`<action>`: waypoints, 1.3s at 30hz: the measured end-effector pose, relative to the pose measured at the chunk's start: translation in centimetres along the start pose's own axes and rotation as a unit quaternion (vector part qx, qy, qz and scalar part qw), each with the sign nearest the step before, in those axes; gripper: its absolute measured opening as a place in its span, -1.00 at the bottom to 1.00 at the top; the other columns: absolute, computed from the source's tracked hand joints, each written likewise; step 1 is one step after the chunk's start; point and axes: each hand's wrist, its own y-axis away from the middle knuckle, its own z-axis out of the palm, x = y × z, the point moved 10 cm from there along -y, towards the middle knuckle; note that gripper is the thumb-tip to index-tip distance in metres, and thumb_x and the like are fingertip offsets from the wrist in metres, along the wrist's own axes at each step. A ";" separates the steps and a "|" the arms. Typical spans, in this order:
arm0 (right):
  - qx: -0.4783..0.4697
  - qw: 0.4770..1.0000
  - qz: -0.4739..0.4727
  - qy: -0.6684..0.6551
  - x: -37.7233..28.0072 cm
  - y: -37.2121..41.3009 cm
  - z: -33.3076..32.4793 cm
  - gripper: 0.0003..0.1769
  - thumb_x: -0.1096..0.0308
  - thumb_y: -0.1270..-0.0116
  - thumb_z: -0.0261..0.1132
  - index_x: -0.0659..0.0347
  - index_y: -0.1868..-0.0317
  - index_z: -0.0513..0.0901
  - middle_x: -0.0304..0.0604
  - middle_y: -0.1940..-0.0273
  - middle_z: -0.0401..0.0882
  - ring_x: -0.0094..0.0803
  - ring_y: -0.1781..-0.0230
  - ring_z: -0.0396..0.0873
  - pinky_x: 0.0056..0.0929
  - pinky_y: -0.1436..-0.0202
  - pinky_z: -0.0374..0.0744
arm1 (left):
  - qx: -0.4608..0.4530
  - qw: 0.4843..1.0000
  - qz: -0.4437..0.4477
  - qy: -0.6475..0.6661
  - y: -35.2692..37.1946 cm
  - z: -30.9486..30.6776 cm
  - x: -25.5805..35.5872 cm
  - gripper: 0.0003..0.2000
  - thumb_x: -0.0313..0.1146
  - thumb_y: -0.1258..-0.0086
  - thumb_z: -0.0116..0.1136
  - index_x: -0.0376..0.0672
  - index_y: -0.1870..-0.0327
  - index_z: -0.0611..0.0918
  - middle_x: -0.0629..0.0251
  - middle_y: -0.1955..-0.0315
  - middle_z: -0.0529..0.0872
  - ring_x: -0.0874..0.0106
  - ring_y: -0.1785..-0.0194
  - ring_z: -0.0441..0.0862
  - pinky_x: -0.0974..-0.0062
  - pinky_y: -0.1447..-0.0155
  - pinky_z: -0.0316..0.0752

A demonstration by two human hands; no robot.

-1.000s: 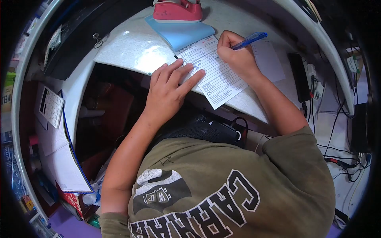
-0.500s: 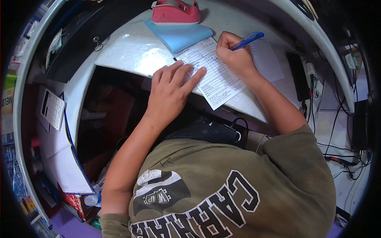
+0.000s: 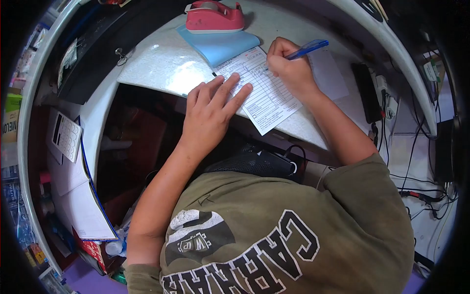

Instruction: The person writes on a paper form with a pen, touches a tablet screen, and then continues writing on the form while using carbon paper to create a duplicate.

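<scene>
A printed white form [image 3: 267, 100] lies at an angle on the light desktop [image 3: 166, 59], its lower corner past the front edge. My left hand [image 3: 210, 110] rests with spread fingers on the form's left side and holds nothing. Over the form's upper right, my right hand [image 3: 291, 68] grips a blue pen [image 3: 311, 48], its tip low at the paper. A folded-back blue sheet [image 3: 220, 45] adjoins the form's top, and a red tape dispenser [image 3: 215, 17] stands just beyond it.
At the left are a white calculator [image 3: 66, 136] and an open notebook [image 3: 88, 210]. Keys on a ring [image 3: 120, 56] lie at the upper left. A black power strip [image 3: 366, 93] and cables are at the right. Another pale sheet [image 3: 329, 73] lies beyond my right wrist.
My right hand and the pen have shifted slightly on the form, and the pen tip now shows beside my fingers. My left fingers have moved a little. The whole view has shifted slightly.
</scene>
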 end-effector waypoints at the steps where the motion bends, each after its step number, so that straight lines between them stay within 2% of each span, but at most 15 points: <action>1: -0.006 0.999 0.007 -0.042 -0.1 0.1 -0.1 -0.79 0.57 -0.15 0.17 0.17 0.54 0.32 -0.28 0.50 0.42 -0.61 0.51 0.31 -0.56 0.40 0.31 | 0.002 1.000 0.001 -0.003 0.0 0.0 0.0 -0.47 -0.40 -0.32 0.17 0.22 -0.35 0.56 0.41 -0.32 0.56 0.30 -0.29 0.52 0.24 -0.32 0.32; 4: 0.008 1.000 0.013 -0.012 -0.1 -0.1 -0.6 -0.78 0.59 -0.12 0.17 0.17 0.55 0.32 -0.26 0.51 0.41 -0.59 0.53 0.31 -0.55 0.42 0.30 | 0.004 1.000 0.003 -0.007 0.1 0.1 0.0 -0.48 -0.40 -0.32 0.17 0.22 -0.34 0.57 0.41 -0.31 0.56 0.30 -0.28 0.52 0.26 -0.30 0.32; 7: 0.001 1.000 0.005 0.006 0.4 -0.3 -0.7 -0.79 0.48 -0.13 0.27 0.20 0.56 0.39 -0.32 0.56 0.47 -0.59 0.51 0.37 -0.46 0.40 0.36 | 0.005 1.000 0.002 -0.003 0.1 0.1 -0.1 -0.48 -0.39 -0.32 0.17 0.22 -0.35 0.57 0.41 -0.32 0.56 0.29 -0.28 0.51 0.26 -0.31 0.32; 10: 0.002 0.999 0.001 0.050 0.5 -0.5 -0.5 -0.78 0.48 -0.12 0.27 0.21 0.56 0.38 -0.31 0.57 0.45 -0.58 0.52 0.35 -0.44 0.41 0.35 | 0.000 1.000 -0.010 0.014 0.1 0.1 -0.2 -0.37 -0.51 -0.23 0.26 0.27 -0.38 0.55 0.41 -0.33 0.56 0.26 -0.29 0.52 0.21 -0.30 0.35; 13: -0.001 0.997 0.003 0.071 0.4 -0.4 -0.5 -0.78 0.47 -0.11 0.28 0.21 0.56 0.37 -0.31 0.58 0.43 -0.56 0.53 0.33 -0.42 0.42 0.33 | -0.001 1.000 -0.009 0.015 0.1 0.0 -0.1 -0.37 -0.50 -0.23 0.26 0.26 -0.37 0.56 0.42 -0.33 0.56 0.27 -0.29 0.52 0.22 -0.30 0.35; 19: 0.017 0.999 0.004 0.042 0.8 -0.5 -0.8 -0.79 0.47 -0.10 0.27 0.21 0.56 0.38 -0.32 0.59 0.41 -0.56 0.53 0.34 -0.41 0.43 0.33 | 0.000 1.000 -0.004 0.004 0.0 -0.1 -0.1 -0.38 -0.49 -0.23 0.26 0.25 -0.36 0.57 0.43 -0.32 0.57 0.29 -0.27 0.53 0.25 -0.30 0.35; 22: 0.030 0.997 0.007 0.071 0.6 -0.3 -0.9 -0.80 0.47 -0.11 0.27 0.22 0.56 0.39 -0.32 0.59 0.41 -0.56 0.53 0.34 -0.41 0.43 0.33 | 0.009 1.000 -0.007 0.013 0.0 -0.3 0.0 -0.39 -0.49 -0.23 0.25 0.25 -0.35 0.57 0.43 -0.31 0.57 0.29 -0.25 0.53 0.25 -0.30 0.36; 25: 0.006 0.997 0.003 0.073 0.1 -0.2 -0.5 -0.82 0.54 -0.12 0.18 0.17 0.55 0.36 -0.29 0.52 0.44 -0.61 0.51 0.33 -0.55 0.41 0.31 | 0.011 1.000 -0.007 0.006 0.1 -0.3 0.0 -0.40 -0.48 -0.23 0.25 0.24 -0.35 0.57 0.44 -0.31 0.57 0.29 -0.25 0.53 0.25 -0.30 0.36; 28: 0.026 0.998 0.007 0.058 0.6 -0.4 -0.8 -0.81 0.48 -0.11 0.27 0.22 0.55 0.40 -0.31 0.59 0.41 -0.56 0.52 0.34 -0.41 0.43 0.33 | -0.010 1.000 0.008 0.001 0.2 0.2 0.0 -0.47 -0.39 -0.33 0.15 0.18 -0.38 0.53 0.35 -0.35 0.52 0.26 -0.31 0.48 0.20 -0.37 0.31; 34: 0.037 0.996 -0.005 0.077 0.4 -0.3 -1.0 -0.81 0.47 -0.12 0.26 0.22 0.55 0.40 -0.29 0.60 0.39 -0.57 0.52 0.34 -0.42 0.43 0.33 | -0.005 1.000 0.006 0.008 0.1 0.0 0.0 -0.46 -0.41 -0.33 0.10 0.16 -0.39 0.52 0.33 -0.35 0.52 0.24 -0.31 0.49 0.19 -0.36 0.32; 37: 0.037 0.996 -0.022 0.079 1.0 -0.6 -1.3 -0.82 0.48 -0.13 0.24 0.19 0.55 0.41 -0.31 0.58 0.42 -0.56 0.52 0.34 -0.44 0.43 0.34 | 0.006 1.000 0.004 -0.003 0.0 -0.4 0.1 -0.44 -0.45 -0.27 0.21 0.21 -0.34 0.57 0.41 -0.31 0.56 0.28 -0.27 0.53 0.22 -0.29 0.38; 39: 0.029 1.000 -0.010 -0.001 1.8 -0.3 -1.5 -0.83 0.50 -0.13 0.22 0.15 0.55 0.40 -0.34 0.57 0.38 -0.57 0.54 0.32 -0.48 0.46 0.30 | -0.006 1.000 0.009 0.004 0.2 0.3 0.2 -0.44 -0.41 -0.29 0.15 0.20 -0.38 0.54 0.36 -0.33 0.56 0.26 -0.28 0.53 0.21 -0.29 0.39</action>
